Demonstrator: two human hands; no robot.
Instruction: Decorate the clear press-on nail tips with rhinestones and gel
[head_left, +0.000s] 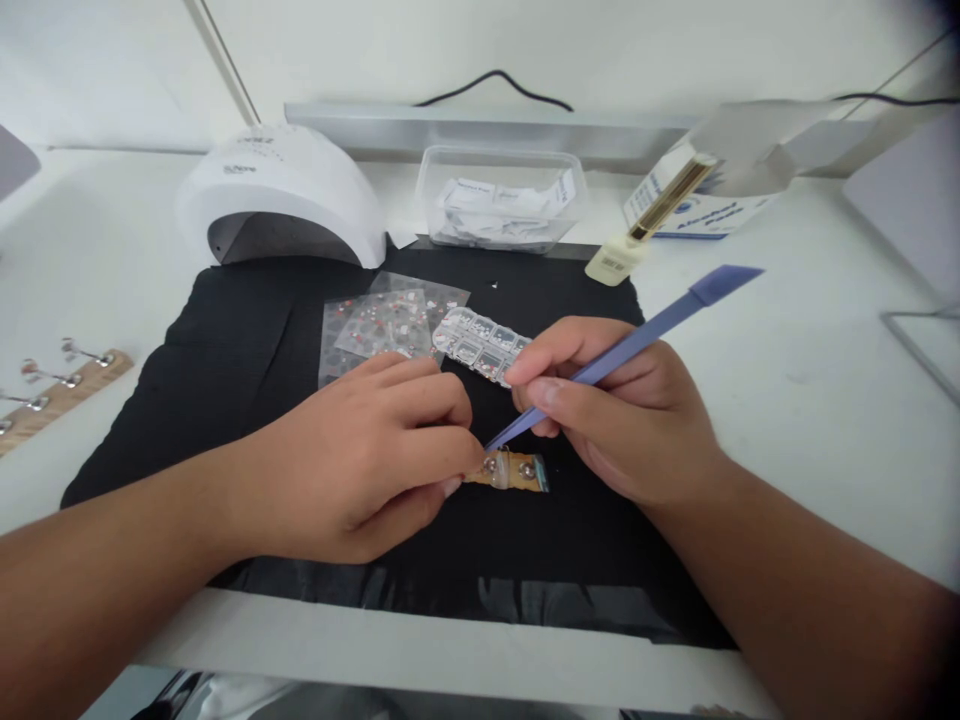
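A small wooden strip [517, 470] with round metal pieces and a clear nail-like piece lies on the black mat [600, 550]. My left hand [375, 450] is closed at the strip's left end, thumb and index finger pressed together there and covering that end. Between the thumb and fingers of my right hand [615, 410] is a purple tweezer-like tool [637, 335], slanting down to the left. Its tip meets the strip beside my left fingertips. Behind my hands sits a clear compartment case [480, 340] of tiny decorations, partly covered by my right fingertips.
Clear sticker sheets [390, 320] lie behind my left hand. Farther back stand a white dome lamp [285, 195], a plastic tub [499, 200] of packets, a gold-capped bottle [615, 260] and an alcohol pads box [705, 200]. A wooden holder [67, 400] is at left.
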